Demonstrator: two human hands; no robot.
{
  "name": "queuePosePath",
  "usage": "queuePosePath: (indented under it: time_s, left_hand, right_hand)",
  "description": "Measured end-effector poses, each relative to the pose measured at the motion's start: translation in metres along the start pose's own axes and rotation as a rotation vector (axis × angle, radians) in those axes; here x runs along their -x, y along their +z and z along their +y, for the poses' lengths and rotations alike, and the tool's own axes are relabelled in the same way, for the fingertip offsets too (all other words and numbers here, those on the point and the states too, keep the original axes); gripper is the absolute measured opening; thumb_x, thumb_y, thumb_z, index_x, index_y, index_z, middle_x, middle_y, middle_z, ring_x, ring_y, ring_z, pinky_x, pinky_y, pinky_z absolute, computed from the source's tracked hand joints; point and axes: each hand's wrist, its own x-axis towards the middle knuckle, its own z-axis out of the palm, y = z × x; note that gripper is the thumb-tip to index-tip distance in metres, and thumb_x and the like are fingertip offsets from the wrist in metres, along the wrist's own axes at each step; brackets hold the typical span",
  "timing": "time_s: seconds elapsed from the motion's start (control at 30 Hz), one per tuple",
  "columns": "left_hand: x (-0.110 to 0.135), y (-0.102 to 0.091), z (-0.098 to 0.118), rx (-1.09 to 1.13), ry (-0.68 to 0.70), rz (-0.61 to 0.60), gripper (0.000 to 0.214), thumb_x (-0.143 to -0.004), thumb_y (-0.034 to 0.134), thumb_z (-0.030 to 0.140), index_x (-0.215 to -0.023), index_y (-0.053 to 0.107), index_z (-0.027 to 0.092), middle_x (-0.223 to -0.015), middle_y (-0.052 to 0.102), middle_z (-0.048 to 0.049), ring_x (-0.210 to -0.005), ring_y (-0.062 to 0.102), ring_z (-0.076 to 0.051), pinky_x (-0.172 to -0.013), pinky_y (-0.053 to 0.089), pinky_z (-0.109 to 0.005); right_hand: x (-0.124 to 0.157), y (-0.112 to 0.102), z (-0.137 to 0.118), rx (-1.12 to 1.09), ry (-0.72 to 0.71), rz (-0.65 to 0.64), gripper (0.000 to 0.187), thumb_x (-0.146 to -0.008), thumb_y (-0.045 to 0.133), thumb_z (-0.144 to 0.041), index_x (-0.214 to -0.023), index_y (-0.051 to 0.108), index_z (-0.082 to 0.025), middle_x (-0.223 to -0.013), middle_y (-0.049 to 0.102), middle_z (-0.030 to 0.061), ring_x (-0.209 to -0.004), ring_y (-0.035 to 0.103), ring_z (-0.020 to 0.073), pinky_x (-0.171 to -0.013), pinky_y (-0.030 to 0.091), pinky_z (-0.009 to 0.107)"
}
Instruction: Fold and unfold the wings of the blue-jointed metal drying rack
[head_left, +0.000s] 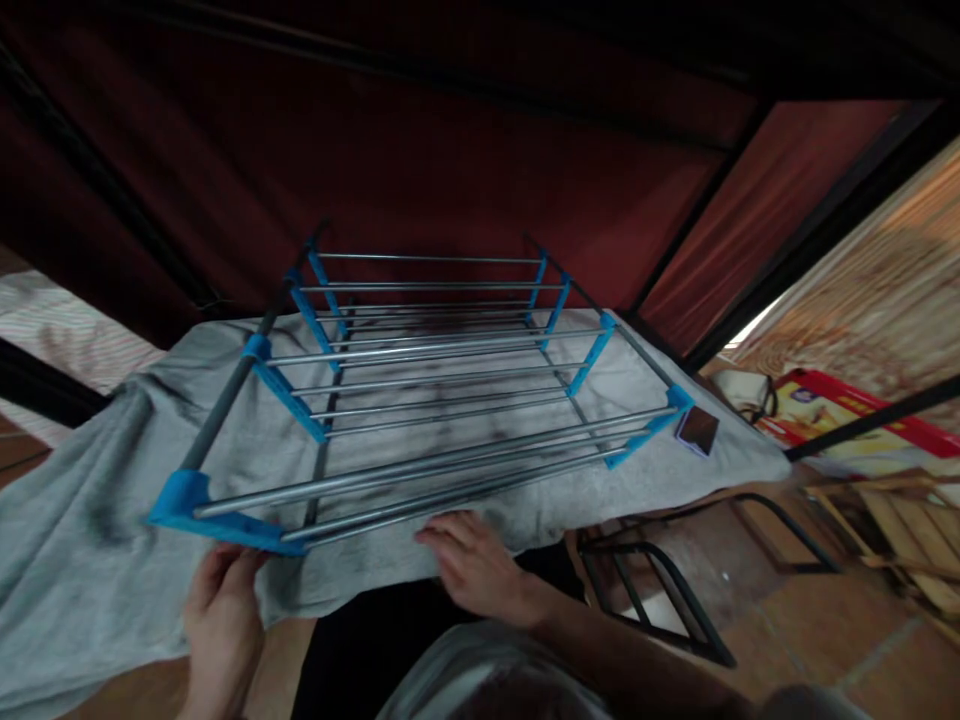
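A shoe rack (pixel 442 350) of grey metal tubes and blue plastic brackets lies on a cloth-covered table, stretching away from me. My left hand (pixel 225 600) is at the near left corner, its bent fingers gripping the underside of the blue bracket (pixel 232 527). Some of those fingertips are hidden behind the bracket. My right hand (pixel 472 565) rests at the front edge of the grey cloth (pixel 97 540), just below the nearest rods. Its fingers are extended to the left, lightly bent, with no object seen in them.
Beside the rack's right corner lies a small dark rectangular object (pixel 697 431). A dark red curtain (pixel 450 150) hangs behind the table. On the right are a black metal frame (pixel 667 600), a red and yellow box (pixel 840 415) and wooden slats (pixel 907 540).
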Motion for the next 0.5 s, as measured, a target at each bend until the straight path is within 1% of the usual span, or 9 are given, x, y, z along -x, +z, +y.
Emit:
queuePosePath:
  time_s: [0.07, 0.1, 0.17, 0.2, 0.23, 0.3, 0.37, 0.43, 0.5]
  left_hand:
    - [0.01, -0.002, -0.008, 0.043, -0.056, -0.011, 0.027, -0.074, 0.058, 0.05, -0.09, 0.06, 0.028, -0.089, 0.072, -0.001, -0.098, 0.069, -0.033, -0.091, 0.058, -0.051]
    - [0.013, -0.003, -0.011, 0.045, -0.075, -0.042, 0.031, -0.07, 0.063, 0.05, -0.092, 0.062, 0.028, -0.093, 0.073, -0.0016, -0.1, 0.069, -0.033, -0.093, 0.057, -0.051]
    - [0.014, -0.002, -0.014, 0.017, -0.081, -0.129, 0.04, -0.065, 0.067, 0.052, -0.097, 0.063, 0.029, -0.098, 0.074, -0.0028, -0.099, 0.069, -0.034, -0.089, 0.057, -0.049]
    - [0.012, -0.001, -0.014, 0.004, -0.079, -0.163, 0.044, -0.063, 0.067, 0.054, -0.099, 0.063, 0.028, -0.097, 0.074, -0.0032, -0.096, 0.069, -0.034, -0.086, 0.057, -0.048]
    - [0.009, 0.0, -0.014, -0.016, -0.077, -0.196, 0.046, -0.062, 0.068, 0.055, -0.098, 0.062, 0.027, -0.094, 0.074, -0.0036, -0.092, 0.069, -0.033, -0.082, 0.056, -0.046]
    - [0.002, 0.004, -0.012, -0.103, -0.063, -0.249, 0.043, -0.061, 0.067, 0.057, -0.089, 0.061, 0.025, -0.081, 0.07, -0.0037, -0.08, 0.066, -0.031, -0.073, 0.053, -0.043]
    - [-0.004, 0.009, -0.011, -0.22, -0.018, -0.256, 0.037, -0.065, 0.063, 0.058, -0.081, 0.058, 0.025, -0.07, 0.063, -0.0025, -0.072, 0.061, -0.028, -0.066, 0.048, -0.04]
    - [-0.007, 0.012, -0.011, -0.31, 0.037, -0.214, 0.03, -0.071, 0.06, 0.055, -0.075, 0.053, 0.026, -0.065, 0.056, -0.0018, -0.068, 0.055, -0.026, -0.064, 0.044, -0.037]
    - [-0.008, 0.013, -0.01, -0.364, 0.046, -0.188, 0.026, -0.075, 0.059, 0.049, -0.072, 0.049, 0.025, -0.065, 0.053, -0.0022, -0.068, 0.053, -0.025, -0.063, 0.041, -0.035]
  right_hand:
    - [0.049, -0.009, 0.038, -0.072, 0.257, 0.177, 0.044, -0.089, 0.044, -0.01, -0.127, 0.062, -0.025, -0.126, 0.066, 0.0097, -0.12, 0.06, 0.0232, -0.107, 0.049, 0.043]
    - [0.071, -0.015, 0.058, -0.098, 0.39, 0.283, 0.041, -0.088, 0.043, -0.012, -0.12, 0.063, -0.025, -0.12, 0.067, 0.0098, -0.117, 0.061, 0.0242, -0.105, 0.05, 0.045]
    - [0.111, -0.031, 0.099, -0.097, 0.629, 0.502, 0.034, -0.086, 0.042, -0.019, -0.113, 0.062, -0.023, -0.114, 0.067, 0.0105, -0.114, 0.062, 0.0261, -0.103, 0.05, 0.048]
    - [0.126, -0.041, 0.119, -0.078, 0.734, 0.622, 0.034, -0.084, 0.043, -0.023, -0.113, 0.06, -0.022, -0.112, 0.066, 0.0109, -0.11, 0.062, 0.0264, -0.102, 0.051, 0.049]
    - [0.139, -0.051, 0.137, -0.056, 0.823, 0.735, 0.037, -0.084, 0.043, -0.027, -0.117, 0.059, -0.021, -0.116, 0.065, 0.0122, -0.112, 0.061, 0.0264, -0.102, 0.05, 0.049]
    - [0.153, -0.073, 0.168, -0.029, 0.904, 0.881, 0.047, -0.08, 0.046, -0.035, -0.123, 0.056, -0.018, -0.124, 0.063, 0.0161, -0.114, 0.059, 0.0272, -0.104, 0.049, 0.048]
    - [0.155, -0.092, 0.192, -0.041, 0.915, 0.954, 0.055, -0.076, 0.047, -0.039, -0.126, 0.055, -0.017, -0.129, 0.061, 0.0183, -0.115, 0.059, 0.0272, -0.104, 0.048, 0.047]
    - [0.148, -0.104, 0.208, -0.072, 0.906, 0.954, 0.056, -0.072, 0.048, -0.041, -0.122, 0.058, -0.017, -0.126, 0.065, 0.0172, -0.112, 0.06, 0.0269, -0.102, 0.048, 0.046]
    - [0.139, -0.109, 0.215, -0.105, 0.908, 0.916, 0.05, -0.069, 0.048, -0.042, -0.111, 0.062, -0.018, -0.109, 0.07, 0.0139, -0.101, 0.062, 0.0268, -0.097, 0.05, 0.045]
